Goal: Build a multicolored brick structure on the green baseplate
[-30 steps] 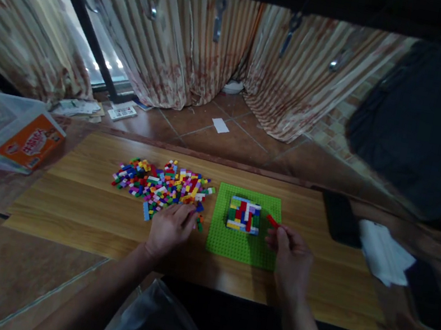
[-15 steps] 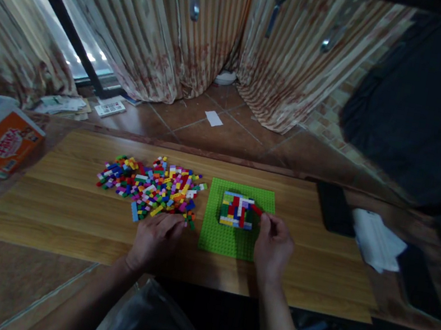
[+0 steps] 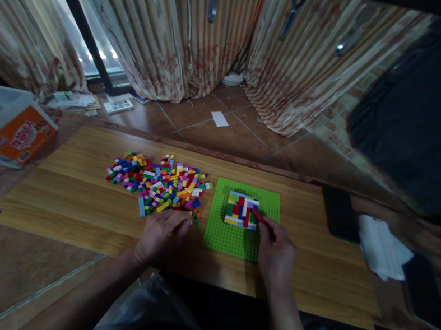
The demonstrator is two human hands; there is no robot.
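My right hand (image 3: 278, 255) is pinching a red brick (image 3: 258, 215) at the brick build's (image 3: 233, 211) right edge on the green baseplate (image 3: 228, 241); my curled left hand (image 3: 162, 233) is hovering by the brick pile's (image 3: 169, 185) near edge, its grip hidden.

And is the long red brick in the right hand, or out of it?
In it: the right hand pinches the red brick by its near end.

head | faces forward and down | tabletop (image 3: 98, 229) below centre (fairly near)

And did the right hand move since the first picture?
Yes, the right hand moved left, further over the green baseplate, with its red brick.
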